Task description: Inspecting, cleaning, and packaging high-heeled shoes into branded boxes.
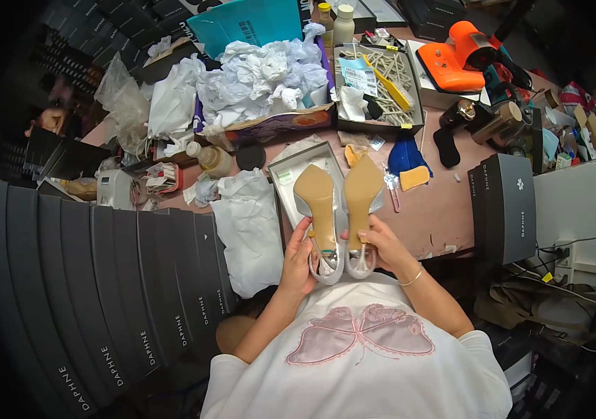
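My left hand grips the heel end of a silver high-heeled shoe turned sole up, showing its tan sole. My right hand holds the matching shoe the same way, sole up, right beside the first. Both shoes are held side by side above an open grey shoe box on the brown table, close to my chest. White tissue paper lies just left of the box.
A row of dark shoe boxes stands at my left, and another dark box stands at the right. Crumpled paper, bottles, a tray with a yellow brush, an orange machine and sponges crowd the table's back.
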{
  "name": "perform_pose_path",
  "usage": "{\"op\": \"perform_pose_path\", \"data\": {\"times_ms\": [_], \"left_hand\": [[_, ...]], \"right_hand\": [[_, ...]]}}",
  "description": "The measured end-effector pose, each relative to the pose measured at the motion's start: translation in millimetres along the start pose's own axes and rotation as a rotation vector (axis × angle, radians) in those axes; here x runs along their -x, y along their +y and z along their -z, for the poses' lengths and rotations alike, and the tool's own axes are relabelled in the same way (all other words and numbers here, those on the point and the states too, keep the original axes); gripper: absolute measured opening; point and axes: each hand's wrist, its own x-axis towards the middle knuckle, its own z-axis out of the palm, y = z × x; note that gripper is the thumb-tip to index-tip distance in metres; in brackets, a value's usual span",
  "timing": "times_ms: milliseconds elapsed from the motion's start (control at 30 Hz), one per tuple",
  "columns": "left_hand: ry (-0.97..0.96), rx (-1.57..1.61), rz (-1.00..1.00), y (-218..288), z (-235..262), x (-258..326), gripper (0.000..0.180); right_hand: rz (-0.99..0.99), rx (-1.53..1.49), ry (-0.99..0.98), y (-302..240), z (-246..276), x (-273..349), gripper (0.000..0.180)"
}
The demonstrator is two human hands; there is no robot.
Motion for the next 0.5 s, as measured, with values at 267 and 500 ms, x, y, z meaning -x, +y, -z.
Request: {"op": "perform_pose_path", "data": {"times_ms": [267, 500], "left_hand": [[-0.030, -0.229, -0.102, 5, -3, -13, 0.043], [0.002, -0.144, -0.225, -6, -18, -11, 0.045]], "right_hand": [[-0.170, 1.854, 0.311, -6, 153, 24, 0.036], [-0.197, -0.139, -0.247, 8, 8, 10, 0.063]]}}
